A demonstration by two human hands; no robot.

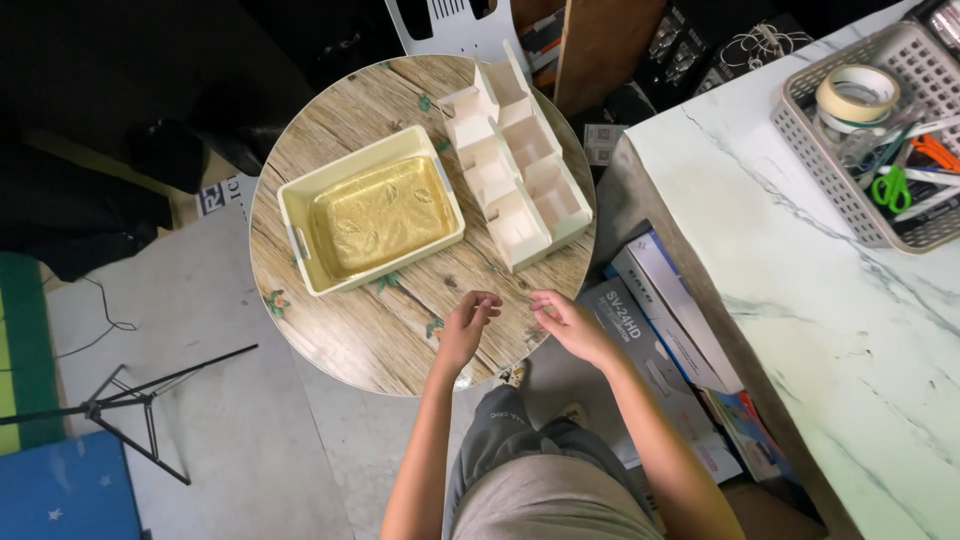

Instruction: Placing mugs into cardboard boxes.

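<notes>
While both hands hover over the near edge of the round table [330, 345], nothing is actually in them. Far left on the floor there's a black tripod [130, 405] and a blue mat [65, 490]. On the table, the cream tray [300, 200] sits left of centre with a gold sheet [375, 215] lying flat inside it. Just right of it is a white divider box [520, 165] with a row of open compartments, running from near to far. The left hand [462, 328] has its fingers loosely curled, thumb and fingertips almost meeting but pinching nothing I can see. The right hand [568, 322] is close beside it, fingers half bent, also empty. Further right, a marble counter [800, 300] holds a grey basket [800, 130] with tape [858, 95] and green scissors [890, 188].
</notes>
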